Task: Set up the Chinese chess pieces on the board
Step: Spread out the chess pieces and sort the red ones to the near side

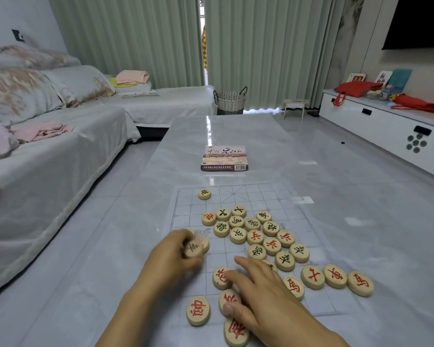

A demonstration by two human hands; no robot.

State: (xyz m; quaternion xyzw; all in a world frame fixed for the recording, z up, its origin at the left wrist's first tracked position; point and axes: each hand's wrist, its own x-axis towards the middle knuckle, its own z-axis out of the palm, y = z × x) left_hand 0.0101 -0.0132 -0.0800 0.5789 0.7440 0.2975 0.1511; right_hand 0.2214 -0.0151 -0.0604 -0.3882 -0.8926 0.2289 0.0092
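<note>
A thin clear chess board sheet (311,221) lies on the glossy grey table. Several round wooden pieces with red or green characters are heaped at its middle (257,236). One green piece (204,194) sits alone near the far left corner. Red pieces (335,276) lie in a row at the near right. My left hand (172,256) grips a couple of pieces (194,247) at the board's left edge, blurred. My right hand (258,294) lies with spread fingers over red pieces (229,300) at the near edge, its thumb touching one.
The chess set box (224,159) stands on the table beyond the board. A sofa with blankets runs along the left. A white cabinet with red bags is on the right. A woven basket and a small stool stand by the curtains.
</note>
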